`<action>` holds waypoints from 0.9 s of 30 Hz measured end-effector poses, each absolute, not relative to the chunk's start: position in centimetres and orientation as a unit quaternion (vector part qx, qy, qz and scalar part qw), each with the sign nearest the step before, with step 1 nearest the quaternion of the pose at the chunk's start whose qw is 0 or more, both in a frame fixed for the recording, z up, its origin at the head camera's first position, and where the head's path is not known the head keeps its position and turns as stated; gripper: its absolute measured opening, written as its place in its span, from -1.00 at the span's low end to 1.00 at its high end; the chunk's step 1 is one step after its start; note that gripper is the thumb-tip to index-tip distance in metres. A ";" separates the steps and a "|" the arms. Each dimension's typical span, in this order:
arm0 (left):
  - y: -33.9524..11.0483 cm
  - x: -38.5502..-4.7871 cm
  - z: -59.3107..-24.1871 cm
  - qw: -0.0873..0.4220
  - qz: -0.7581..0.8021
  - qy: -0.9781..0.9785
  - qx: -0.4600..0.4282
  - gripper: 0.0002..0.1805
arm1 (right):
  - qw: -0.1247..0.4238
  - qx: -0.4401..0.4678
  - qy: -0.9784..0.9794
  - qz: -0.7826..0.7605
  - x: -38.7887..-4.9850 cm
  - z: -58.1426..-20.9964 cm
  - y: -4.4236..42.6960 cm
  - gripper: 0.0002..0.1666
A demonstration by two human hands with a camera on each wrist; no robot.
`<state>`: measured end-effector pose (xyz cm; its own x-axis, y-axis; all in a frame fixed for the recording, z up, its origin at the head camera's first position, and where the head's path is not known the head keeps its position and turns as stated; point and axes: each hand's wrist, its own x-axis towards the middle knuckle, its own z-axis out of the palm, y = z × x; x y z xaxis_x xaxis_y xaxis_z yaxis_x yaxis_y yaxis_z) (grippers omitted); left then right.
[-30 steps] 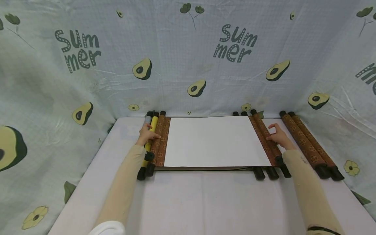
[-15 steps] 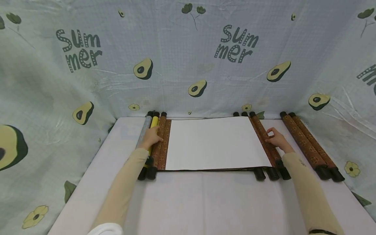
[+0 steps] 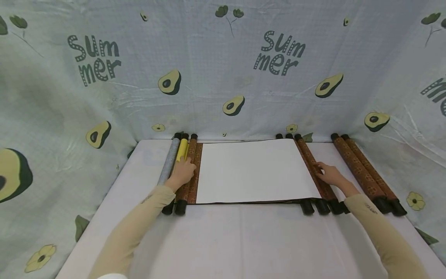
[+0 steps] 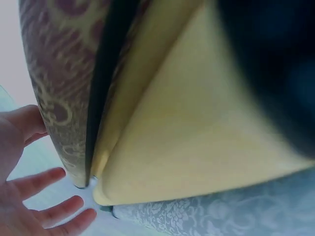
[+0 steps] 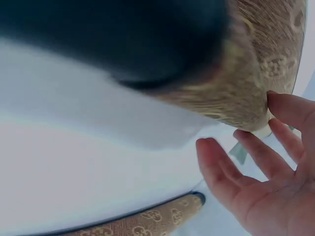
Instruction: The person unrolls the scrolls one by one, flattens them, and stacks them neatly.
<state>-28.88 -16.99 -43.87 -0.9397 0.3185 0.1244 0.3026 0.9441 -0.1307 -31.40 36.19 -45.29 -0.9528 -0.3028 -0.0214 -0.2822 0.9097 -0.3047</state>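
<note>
A wide white blank scroll [image 3: 258, 170] with brown patterned borders lies unrolled on other scrolls, whose black roller ends show below its front right corner. My left hand [image 3: 182, 172] rests over its left brown roller [image 3: 191, 155]. The left wrist view shows the thumb touching that roller and the other fingers spread loosely. A yellow roll [image 3: 182, 149] and a grey patterned roll [image 3: 169, 161] lie just left of it. My right hand [image 3: 331, 175] touches the right brown roller [image 3: 306, 155] with its thumb and fingertips, fingers only slightly bent.
Two brown patterned rolls [image 3: 359, 168] with black ends lie side by side at the table's right. The white table [image 3: 240, 240] ends at a hanging cloth [image 3: 202, 50] printed with avocados, behind and at both sides.
My left hand has shifted right and slightly nearer, onto the brown roller. The white scroll's front left corner has come nearer, covering the strip below. My right hand has moved slightly nearer along its roller.
</note>
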 end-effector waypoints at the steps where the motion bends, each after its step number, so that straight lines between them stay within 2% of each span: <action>1: -17.1 -28.5 -43.9 0.061 0.054 -0.984 -0.161 -0.84 | 0.039 -0.154 0.977 -0.143 -30.8 -45.2 36.0 -0.48; 6: -17.7 -27.1 -43.9 -0.015 0.057 -0.985 -0.162 -0.58 | 0.048 -0.148 0.982 -0.104 -28.7 -45.3 35.3 -0.41; 9: -18.1 -26.9 -43.9 -0.036 0.054 -0.985 -0.157 -0.47 | 0.029 -0.149 0.985 -0.078 -28.1 -45.3 35.0 -0.40; 14: -18.2 -27.1 -43.8 -0.046 0.047 -0.987 -0.145 -0.47 | 0.027 -0.135 0.989 -0.063 -28.3 -45.3 34.7 -0.41; 21: -18.5 -27.4 -44.1 -0.034 0.058 -0.988 -0.139 -0.47 | 0.024 -0.132 0.989 -0.062 -28.5 -45.1 34.6 -0.42; 27: -18.4 -27.2 -43.6 -0.051 0.075 -0.986 -0.137 -0.48 | 0.027 -0.135 0.987 -0.077 -28.4 -45.0 35.2 -0.42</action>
<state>-27.16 -18.40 -43.59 -0.9572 0.2632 -0.1205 0.2783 0.9512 -0.1335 -28.44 35.16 -45.02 -0.9622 -0.2705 -0.0323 -0.2622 0.9517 -0.1601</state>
